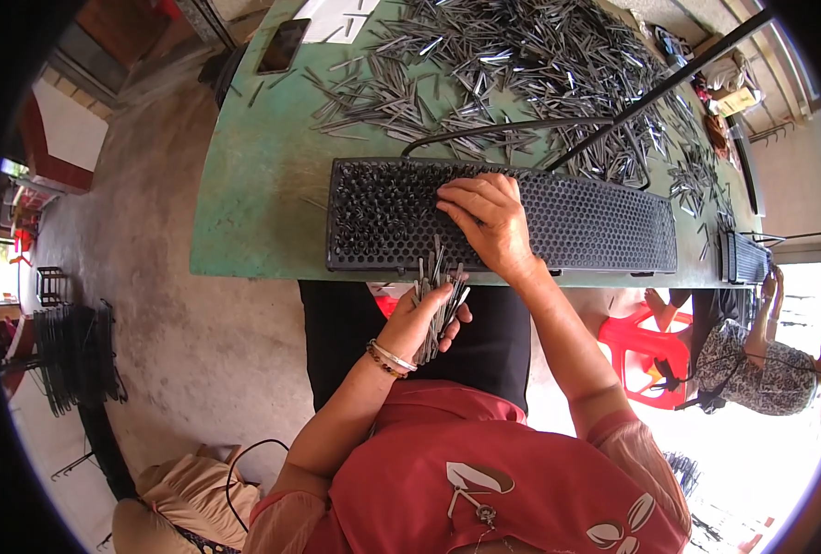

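In the head view, your left hand (419, 319) is closed around a loose bundle of thin strips (436, 323), just short of the table edge. Your right hand (493, 217) is ahead of it and to its right, over the black tray (604, 217) of round holes. Its fingers are drawn together, fingertips low over the tray; whether they pinch a strip, you can't tell from here.

The bundle looks like the weak point: the strips splay unevenly, so a slackening left grip could let some drop into your lap or to the floor. One pokes forward towards the tray's front wall and could catch there if that hand rises carelessly; contact isn't clear. Left of your right hand the holes are crowded with dark pieces, so a dragging wrist or finger might knock them askew. The tray's front side runs close along the table (253, 203) edge, so a hard push towards you might tip it.

The strips in your left hand point mostly forward, away from your body, their long axes fanned, several leaning right. Beyond your right hand, the pile (539, 65) points every way. The tray's long axis runs crosswise, left to right beneath that hand.
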{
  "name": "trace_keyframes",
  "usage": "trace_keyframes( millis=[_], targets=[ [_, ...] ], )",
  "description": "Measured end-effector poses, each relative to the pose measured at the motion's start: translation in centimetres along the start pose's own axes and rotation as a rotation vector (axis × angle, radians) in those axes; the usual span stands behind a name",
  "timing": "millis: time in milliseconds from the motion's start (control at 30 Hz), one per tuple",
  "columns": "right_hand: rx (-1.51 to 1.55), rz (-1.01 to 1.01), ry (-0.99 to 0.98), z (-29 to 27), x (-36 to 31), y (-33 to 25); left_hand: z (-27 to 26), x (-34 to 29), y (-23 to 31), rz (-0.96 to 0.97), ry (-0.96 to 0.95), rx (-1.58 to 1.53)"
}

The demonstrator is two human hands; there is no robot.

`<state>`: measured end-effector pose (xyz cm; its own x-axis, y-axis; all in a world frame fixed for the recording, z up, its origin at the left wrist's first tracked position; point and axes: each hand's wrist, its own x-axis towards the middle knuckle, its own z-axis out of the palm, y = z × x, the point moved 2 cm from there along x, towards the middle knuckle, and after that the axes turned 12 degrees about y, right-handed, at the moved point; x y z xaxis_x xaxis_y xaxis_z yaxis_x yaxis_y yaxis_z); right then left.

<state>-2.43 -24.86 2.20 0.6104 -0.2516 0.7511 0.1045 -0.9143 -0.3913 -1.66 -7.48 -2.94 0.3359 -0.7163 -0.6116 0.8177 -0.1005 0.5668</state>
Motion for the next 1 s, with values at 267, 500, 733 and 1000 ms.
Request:
trace_keyframes(
  millis=[267,500,733,1000],
  targets=[
    [0.021,0.003,0.033,-2.0,0.8,-1.7,0.6,-0.6,0.6,0.030,-0.011,0.031],
    [0.247,0.639,-0.445,-2.6,0.2,-2.4,0.4,-0.4,0.5,0.017,-0.035,-0.016],
    [0.262,0.350,-0.473,-2.3,-1.0,-2.3,-0.6,-0.5,0.3,-0.052,0.049,-0.098],
    [0.232,0.320,-0.438,-1.5,-1.3,-2.6,-1.1,-0.4,0.2,0.021,0.078,-0.033]
  ],
)
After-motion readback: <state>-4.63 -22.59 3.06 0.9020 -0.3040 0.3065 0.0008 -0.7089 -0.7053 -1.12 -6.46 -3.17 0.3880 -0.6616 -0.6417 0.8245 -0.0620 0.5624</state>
